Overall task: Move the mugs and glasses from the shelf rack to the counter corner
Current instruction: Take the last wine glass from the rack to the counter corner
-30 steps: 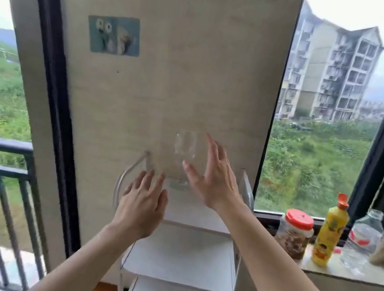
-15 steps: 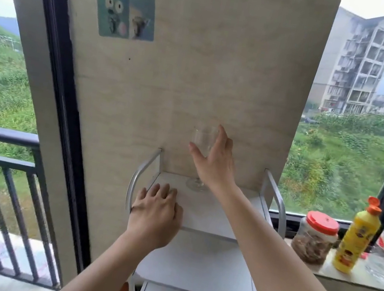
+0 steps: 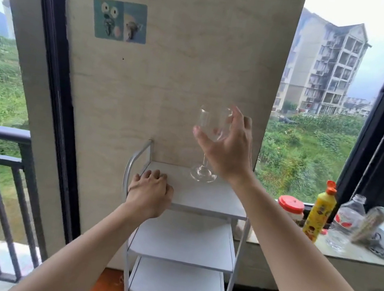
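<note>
Nearest the camera, both forearms reach forward over the white shelf rack (image 3: 185, 242), whose lower tiers look bare. The left hand (image 3: 149, 195) lies loosely curled, knuckles up, on the front left corner of the top shelf just inside the side rail, holding nothing; it seems only to steady the rack. Further in, the right hand (image 3: 227, 148) is raised above the shelf, with thumb and fingers wrapped partly round the bowl of the wine glass (image 3: 209, 143). The thumb comes across the near side and the fingertips curl over the far right of the rim, so it looks like a grip, though the clear glass makes firm contact hard to confirm. The glass stands upright, its long axis vertical, stem running down from the hand to a round foot at the back of the top shelf, close to the wall panel; I cannot tell whether the foot rests on the shelf or is just off it. So the glass lies within the right hand and well apart from the left, up and to its right. The surface (image 3: 357, 253) lies to the right, beyond the rack, already carrying a jar, a yellow bottle and a clear bottle, so the carry will likely go rightward past those, keeping the glass upright.
</note>
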The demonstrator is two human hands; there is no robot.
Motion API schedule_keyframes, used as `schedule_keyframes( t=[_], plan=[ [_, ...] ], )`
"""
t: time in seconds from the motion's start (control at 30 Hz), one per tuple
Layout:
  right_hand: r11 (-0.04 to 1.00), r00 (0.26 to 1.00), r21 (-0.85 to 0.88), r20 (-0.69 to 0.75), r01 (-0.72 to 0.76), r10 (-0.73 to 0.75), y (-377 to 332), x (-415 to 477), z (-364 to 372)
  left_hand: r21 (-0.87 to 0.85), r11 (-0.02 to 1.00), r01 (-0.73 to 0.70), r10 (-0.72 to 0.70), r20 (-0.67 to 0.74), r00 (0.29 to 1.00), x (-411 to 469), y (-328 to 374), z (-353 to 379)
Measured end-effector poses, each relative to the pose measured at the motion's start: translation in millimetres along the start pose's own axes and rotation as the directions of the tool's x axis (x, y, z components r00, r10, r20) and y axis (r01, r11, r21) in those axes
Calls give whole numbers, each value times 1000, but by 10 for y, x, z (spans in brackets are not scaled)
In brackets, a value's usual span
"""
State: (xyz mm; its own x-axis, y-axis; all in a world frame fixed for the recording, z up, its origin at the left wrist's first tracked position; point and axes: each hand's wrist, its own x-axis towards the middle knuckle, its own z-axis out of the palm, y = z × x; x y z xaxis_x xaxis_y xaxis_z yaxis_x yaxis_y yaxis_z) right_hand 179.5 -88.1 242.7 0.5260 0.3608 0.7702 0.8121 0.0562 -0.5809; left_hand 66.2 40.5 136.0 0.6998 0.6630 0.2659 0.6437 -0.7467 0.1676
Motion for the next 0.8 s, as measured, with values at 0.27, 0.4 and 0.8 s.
schedule_keyframes(
  t=[0.27,0.4,0.8],
  plan=[
    [999,983,-42,-181,23,-30,-186,-360,-1017,-258,929,-265,143,-411,900,-149,516,-276],
    [996,953,-89,-302,-22,-6,-5,-786,-1682,-346,817,-461,256,-499,828,-403,1173,-136],
    [829,795,-400,-601,-391,85,6,-2746,-4762,-393,394,-831,730,-416,543,-2308,4268,-15]
  ],
)
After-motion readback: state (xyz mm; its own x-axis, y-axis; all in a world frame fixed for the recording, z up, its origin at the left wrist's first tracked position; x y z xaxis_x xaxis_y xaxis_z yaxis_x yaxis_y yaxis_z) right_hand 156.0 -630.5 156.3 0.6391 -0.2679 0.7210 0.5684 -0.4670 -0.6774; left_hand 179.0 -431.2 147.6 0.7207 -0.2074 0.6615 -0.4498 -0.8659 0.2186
